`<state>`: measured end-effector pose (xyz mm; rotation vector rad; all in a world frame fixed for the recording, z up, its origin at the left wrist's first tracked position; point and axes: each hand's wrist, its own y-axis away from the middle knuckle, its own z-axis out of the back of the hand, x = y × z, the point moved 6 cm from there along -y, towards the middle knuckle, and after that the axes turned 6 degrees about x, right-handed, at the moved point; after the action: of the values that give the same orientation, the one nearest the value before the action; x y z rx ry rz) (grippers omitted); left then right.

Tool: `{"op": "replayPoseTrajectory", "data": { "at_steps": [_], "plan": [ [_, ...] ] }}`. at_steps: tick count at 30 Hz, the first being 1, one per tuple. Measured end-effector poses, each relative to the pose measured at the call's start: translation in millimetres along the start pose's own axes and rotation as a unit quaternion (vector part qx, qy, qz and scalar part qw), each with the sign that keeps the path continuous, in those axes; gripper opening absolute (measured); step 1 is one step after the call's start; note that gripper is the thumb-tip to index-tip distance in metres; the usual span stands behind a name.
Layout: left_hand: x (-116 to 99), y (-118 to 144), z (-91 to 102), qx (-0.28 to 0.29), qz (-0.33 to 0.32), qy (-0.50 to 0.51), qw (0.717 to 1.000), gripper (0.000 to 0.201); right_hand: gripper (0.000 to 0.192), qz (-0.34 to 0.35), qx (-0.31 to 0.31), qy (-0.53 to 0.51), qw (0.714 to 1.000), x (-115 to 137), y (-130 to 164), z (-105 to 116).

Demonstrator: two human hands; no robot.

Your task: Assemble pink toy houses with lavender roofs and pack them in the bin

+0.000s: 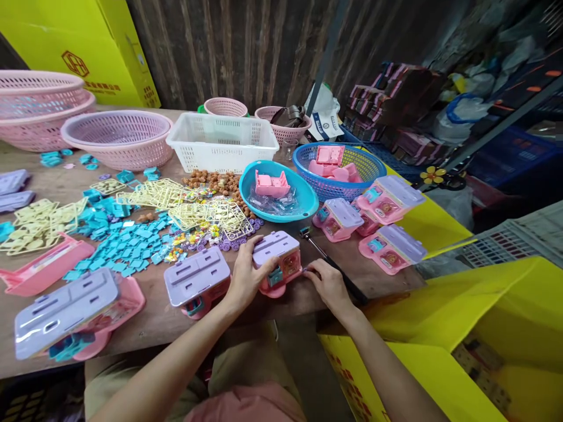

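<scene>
My left hand (246,275) grips a pink toy house with a lilac roof (277,255) near the table's front edge. My right hand (328,284) rests on the table just right of that toy, its fingertips touching the toy's side. A dark screwdriver (328,261) lies under and behind my right hand. Another pink and lilac toy (197,281) stands just left of my left hand.
More finished toys (389,225) sit at the right by a blue basket (336,167) and a teal bowl (277,190). Teal pieces (127,234) and cream frames (193,208) cover the middle. Pink baskets (118,135), a white crate (222,140) stand behind. Yellow cartons (484,328) at right.
</scene>
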<state>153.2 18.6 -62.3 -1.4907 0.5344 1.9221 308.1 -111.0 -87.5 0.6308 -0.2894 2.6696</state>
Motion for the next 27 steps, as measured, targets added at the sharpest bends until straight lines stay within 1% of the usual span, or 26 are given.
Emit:
{"op": "replayPoseTrajectory", "data": {
  "at_steps": [2, 4, 7, 9, 11, 13, 15, 17, 21, 24, 27],
  "plan": [
    [4.6, -1.6, -3.8, 0.006, 0.004, 0.034, 0.999, 0.049, 0.014, 0.002, 0.009, 0.015, 1.0, 0.2, -1.0, 2.4],
    [6.5, -1.9, -6.8, 0.01, 0.0, 0.044, 0.999, 0.049, 0.016, -0.003, 0.01, 0.027, 1.0, 1.5, -1.4, 6.9],
    [5.9, -2.0, -8.0, -0.001, -0.005, 0.039, 0.999, 0.048, 0.016, -0.021, -0.018, 0.036, 0.999, 12.4, 1.9, 18.6],
    [4.3, -2.8, -7.8, -0.01, -0.005, 0.038, 0.999, 0.046, 0.016, -0.017, -0.047, 0.027, 0.998, 29.9, 7.5, 26.4],
    [2.3, -4.0, -7.5, -0.017, -0.006, 0.036, 0.999, 0.045, 0.016, 0.019, -0.068, 0.0, 0.998, 54.3, 14.4, 29.6],
    [1.0, -4.9, -7.3, -0.022, -0.006, 0.032, 0.999, 0.043, 0.017, 0.066, -0.074, -0.032, 0.995, 77.5, 20.5, 27.4],
    [0.8, -5.3, -7.1, -0.025, -0.001, 0.029, 0.999, 0.042, 0.018, 0.087, -0.079, -0.046, 0.992, 91.8, 23.8, 22.5],
    [0.9, -5.2, -6.9, -0.027, 0.003, 0.025, 0.999, 0.042, 0.018, 0.088, -0.091, -0.045, 0.991, 97.4, 23.8, 18.3],
    [0.5, -5.1, -6.4, -0.032, 0.006, 0.022, 0.999, 0.043, 0.016, 0.096, -0.11, -0.038, 0.989, 99.8, 20.1, 15.9],
    [0.9, -5.5, -7.0, -0.029, 0.011, 0.032, 0.999, 0.045, 0.016, 0.094, -0.114, -0.038, 0.988, 100.5, 18.3, 17.6],
    [1.6, -5.7, -8.2, -0.023, 0.017, 0.041, 0.999, 0.045, 0.016, 0.078, -0.108, -0.054, 0.99, 99.3, 17.3, 19.6]
  ]
}}
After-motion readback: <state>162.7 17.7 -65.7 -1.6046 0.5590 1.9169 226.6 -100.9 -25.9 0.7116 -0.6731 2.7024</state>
